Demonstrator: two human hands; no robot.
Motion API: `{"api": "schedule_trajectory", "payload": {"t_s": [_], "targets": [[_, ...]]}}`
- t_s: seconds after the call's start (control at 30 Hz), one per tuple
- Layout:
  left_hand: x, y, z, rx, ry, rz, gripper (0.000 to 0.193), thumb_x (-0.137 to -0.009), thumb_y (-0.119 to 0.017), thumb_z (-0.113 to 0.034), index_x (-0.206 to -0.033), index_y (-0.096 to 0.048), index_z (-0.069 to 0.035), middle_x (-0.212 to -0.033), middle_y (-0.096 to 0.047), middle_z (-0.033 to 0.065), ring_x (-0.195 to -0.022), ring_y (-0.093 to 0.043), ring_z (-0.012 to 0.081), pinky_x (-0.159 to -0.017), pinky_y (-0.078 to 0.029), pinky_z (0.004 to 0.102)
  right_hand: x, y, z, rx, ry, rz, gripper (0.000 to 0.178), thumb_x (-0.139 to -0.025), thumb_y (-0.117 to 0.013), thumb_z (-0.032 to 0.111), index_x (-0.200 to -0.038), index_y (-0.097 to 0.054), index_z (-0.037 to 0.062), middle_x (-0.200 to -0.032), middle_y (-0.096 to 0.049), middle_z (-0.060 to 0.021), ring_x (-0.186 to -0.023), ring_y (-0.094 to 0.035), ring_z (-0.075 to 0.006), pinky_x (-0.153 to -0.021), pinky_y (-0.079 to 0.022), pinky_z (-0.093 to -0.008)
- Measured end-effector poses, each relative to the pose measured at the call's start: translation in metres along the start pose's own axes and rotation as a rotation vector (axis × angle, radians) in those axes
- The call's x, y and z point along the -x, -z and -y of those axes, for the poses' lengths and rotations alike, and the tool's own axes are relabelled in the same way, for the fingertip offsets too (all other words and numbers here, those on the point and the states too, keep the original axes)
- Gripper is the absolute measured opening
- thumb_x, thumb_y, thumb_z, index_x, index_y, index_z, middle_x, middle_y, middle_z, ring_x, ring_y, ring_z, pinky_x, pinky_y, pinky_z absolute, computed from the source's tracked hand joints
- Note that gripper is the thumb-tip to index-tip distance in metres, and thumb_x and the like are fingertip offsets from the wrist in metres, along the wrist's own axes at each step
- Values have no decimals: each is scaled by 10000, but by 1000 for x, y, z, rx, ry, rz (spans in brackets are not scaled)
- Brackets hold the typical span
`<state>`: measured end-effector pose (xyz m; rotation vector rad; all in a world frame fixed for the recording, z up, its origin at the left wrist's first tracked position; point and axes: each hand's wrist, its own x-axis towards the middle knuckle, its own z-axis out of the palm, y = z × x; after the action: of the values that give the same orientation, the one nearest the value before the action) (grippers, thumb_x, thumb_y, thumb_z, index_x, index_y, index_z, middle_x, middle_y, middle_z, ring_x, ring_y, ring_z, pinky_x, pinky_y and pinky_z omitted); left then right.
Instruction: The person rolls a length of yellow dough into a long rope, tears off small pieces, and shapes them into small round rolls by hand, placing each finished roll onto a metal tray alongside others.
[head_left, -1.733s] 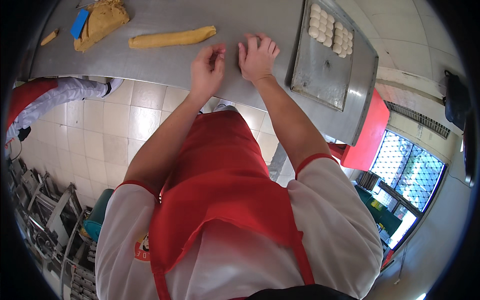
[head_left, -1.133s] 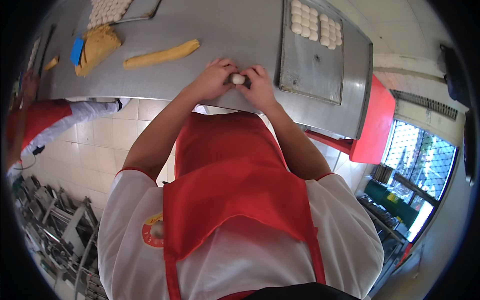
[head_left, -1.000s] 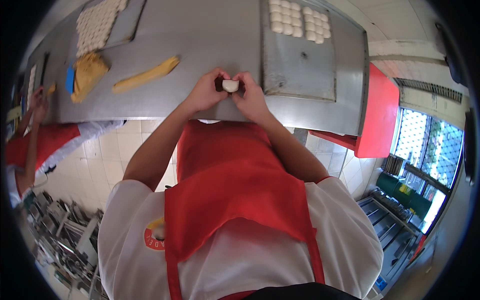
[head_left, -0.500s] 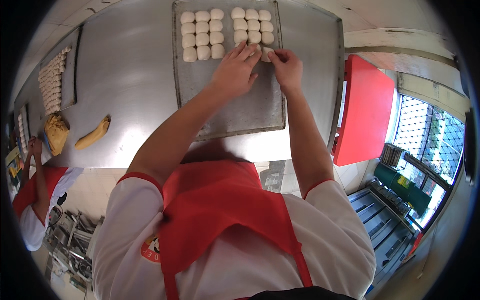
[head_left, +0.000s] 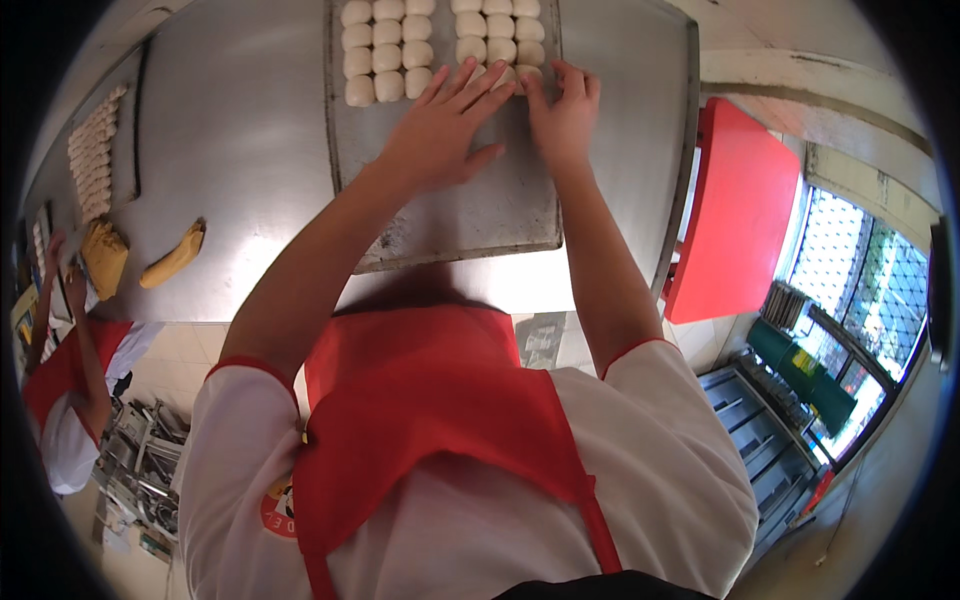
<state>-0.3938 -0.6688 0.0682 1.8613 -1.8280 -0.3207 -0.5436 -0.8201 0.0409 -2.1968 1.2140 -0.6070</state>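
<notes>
Round white dough balls stand in two blocks on a worn metal baking tray (head_left: 450, 225). The left block (head_left: 387, 57) sits in tidy rows; the right block (head_left: 500, 50) has its nearest row partly beneath my fingers. My left hand (head_left: 440, 125) is palm down with fingers spread, its fingertips over that row and hiding some of it. At the row's right end is a dough ball (head_left: 529, 75). My right hand (head_left: 562, 112) is beside it, thumb at the ball's near edge and index finger raised apart. Neither hand grips anything.
The tray lies on a steel table (head_left: 240, 130). Farther left are a tray of small dough pieces (head_left: 95, 155), a crumpled yellow cloth (head_left: 104, 260) and a long yellow bundle (head_left: 175, 256). A co-worker (head_left: 80, 370) stands at lower left. A red board (head_left: 740, 210) stands right of the table.
My right thumb and finger have parted from the dough ball at the row's end, now lined up with the others. My left fingers have spread wider. The whole view has shifted slightly.
</notes>
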Motion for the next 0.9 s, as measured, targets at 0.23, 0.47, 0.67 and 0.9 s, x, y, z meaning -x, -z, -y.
{"api": "schedule_trajectory", "payload": {"t_s": [0.23,0.47,0.67,0.9], "targets": [[165,91,45,-114,333,-213,725,-940,-793,-258,-1589,-497,-130,-1708,-388,149,-1598,-309,411,-1287,-253,587,27,-44,29,527,532,130,804,-1050,-527,613,-1665,-361,122,-1777,-241,-104,-1619,-262,-349,-1287,-190,-604],[356,165,161,-451,912,51,581,-945,-762,-385,-1461,-604,-169,-1421,-637,109,-1354,-589,348,-1239,-307,603,94,-78,133,19,379,55,523,-1056,-619,444,-1427,-664,79,-1537,-583,-164,-1421,-538,-376,-1199,-362,-570],[404,162,206,-230,533,-289,431,-903,-806,-342,-1277,-704,-154,-1133,-738,54,-1166,-685,267,-1248,-304,579,204,-218,308,-487,206,613,375,-983,-767,267,-1272,-734,31,-1336,-704,-187,-1078,-745,-290,-895,-609,-400],[418,169,220,49,388,-432,373,-860,-839,-205,-1207,-725,-130,-1089,-752,47,-1112,-708,253,-1270,-307,563,234,-300,371,-371,26,556,321,-911,-826,221,-1144,-746,16,-1020,-792,-150,-883,-764,-244,-803,-605,-367]]}}
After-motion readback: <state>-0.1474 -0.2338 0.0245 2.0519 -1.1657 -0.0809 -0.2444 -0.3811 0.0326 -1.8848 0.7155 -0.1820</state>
